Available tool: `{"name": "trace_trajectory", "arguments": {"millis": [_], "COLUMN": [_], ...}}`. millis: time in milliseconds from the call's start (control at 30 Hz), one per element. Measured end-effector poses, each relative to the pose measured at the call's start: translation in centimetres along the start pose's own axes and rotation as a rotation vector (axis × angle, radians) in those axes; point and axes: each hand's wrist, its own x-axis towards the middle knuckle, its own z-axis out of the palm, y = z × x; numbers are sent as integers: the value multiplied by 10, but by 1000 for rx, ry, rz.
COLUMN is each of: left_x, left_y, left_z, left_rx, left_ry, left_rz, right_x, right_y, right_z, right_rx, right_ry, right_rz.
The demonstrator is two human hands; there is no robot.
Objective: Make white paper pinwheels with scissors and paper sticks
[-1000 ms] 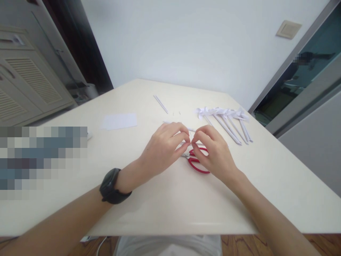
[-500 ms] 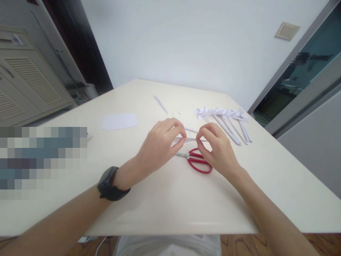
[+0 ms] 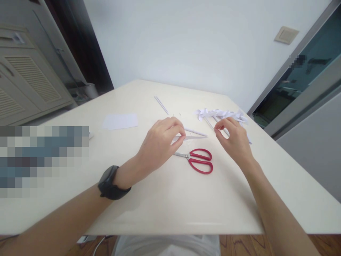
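My left hand [image 3: 165, 140] pinches a thin piece of white paper [image 3: 195, 137], seen almost edge-on, which points out to the right. Thumb and forefinger of my right hand [image 3: 233, 138] come together, apart from that paper. Whether anything tiny is between them I cannot make out. Behind my right hand lie several white paper pinwheels [image 3: 222, 113] on rolled paper sticks, partly covered by it. A pair of scissors [image 3: 201, 160] with red handles rests on the table just below the paper, blade tips hidden by my left hand. A white paper stick [image 3: 195, 132] lies behind the held paper.
Flat white sheets [image 3: 121, 121] lie to the left on the cream table [image 3: 170, 202]. Two thin paper sticks [image 3: 161, 105] are farther back, with small paper scraps near them. A wall [image 3: 170, 42] stands behind the table. The left side is partly pixelated.
My right hand has let go of the paper's right end and moved right, toward the pinwheels. My left hand keeps its hold, nearly still.
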Motion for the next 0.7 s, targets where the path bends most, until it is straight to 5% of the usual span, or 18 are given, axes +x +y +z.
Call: {"name": "trace_trajectory", "arguments": {"millis": [300, 700], "left_x": [-5, 2], "left_y": [5, 4], "left_z": [8, -3], "left_rx": [-21, -17], "left_ry": [-14, -8], "left_rz": [33, 17], "right_x": [-12, -11], "right_y": [-46, -39], "right_z": [15, 11], "right_rx": [159, 113], "right_ry": [-113, -63], "right_rz": [-205, -209]}}
